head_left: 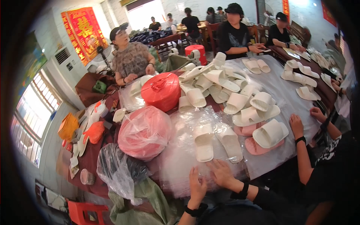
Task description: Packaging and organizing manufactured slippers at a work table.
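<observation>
A pair of cream slide slippers lies toe-away on a stack of clear plastic bags [174,172]. The left slipper [203,148] sits on the bags, while shiny film seems to cover the right slipper [230,144]. Resting flat just below them is my right hand [224,174], its fingers spread on the plastic close to the heels. My left hand [197,186] is raised at the stack's near edge, fingers loosely apart and holding nothing. To the right, cream slides [270,133] lie on pink slippers [257,146].
A heap of cream slides [213,80] fills the table's middle. Left of it are a red twine roll [160,92] and a pink bagged roll [144,133]. A co-worker's hands [297,125] rest at the right. Other people sit or stand around. A red stool [86,213] is lower left.
</observation>
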A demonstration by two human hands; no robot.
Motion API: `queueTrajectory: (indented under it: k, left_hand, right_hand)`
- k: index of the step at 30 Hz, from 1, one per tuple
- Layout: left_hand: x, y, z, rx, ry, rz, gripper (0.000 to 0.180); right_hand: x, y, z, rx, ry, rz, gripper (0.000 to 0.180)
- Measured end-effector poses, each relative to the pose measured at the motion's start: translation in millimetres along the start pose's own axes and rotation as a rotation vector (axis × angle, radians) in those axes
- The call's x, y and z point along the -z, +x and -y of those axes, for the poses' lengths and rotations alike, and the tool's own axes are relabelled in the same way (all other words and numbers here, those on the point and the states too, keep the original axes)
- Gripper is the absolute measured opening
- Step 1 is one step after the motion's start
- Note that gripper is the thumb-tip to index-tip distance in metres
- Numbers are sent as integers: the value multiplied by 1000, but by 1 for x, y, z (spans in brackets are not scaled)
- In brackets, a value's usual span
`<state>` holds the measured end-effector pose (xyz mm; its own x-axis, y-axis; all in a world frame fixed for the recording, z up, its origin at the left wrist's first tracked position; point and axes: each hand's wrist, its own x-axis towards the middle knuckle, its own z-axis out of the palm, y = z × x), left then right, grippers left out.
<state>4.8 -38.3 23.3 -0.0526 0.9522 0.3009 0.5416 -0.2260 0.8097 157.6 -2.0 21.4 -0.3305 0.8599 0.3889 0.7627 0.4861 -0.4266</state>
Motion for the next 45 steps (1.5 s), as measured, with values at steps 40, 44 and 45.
queueTrajectory:
  k: [40, 44, 45]
  left_hand:
    - [-9, -9, 46, 67, -345, 105, 32]
    - [-5, -9, 43, 120, -376, 135, 35]
    - [-3, -8, 42, 82, -352, 151, 37]
  right_hand:
    - [-18, -8, -16, 68, -34, 1, 55]
    - [-23, -8, -20, 75, -60, 19, 55]
    - [-28, -9, -24, 100, -99, 14, 56]
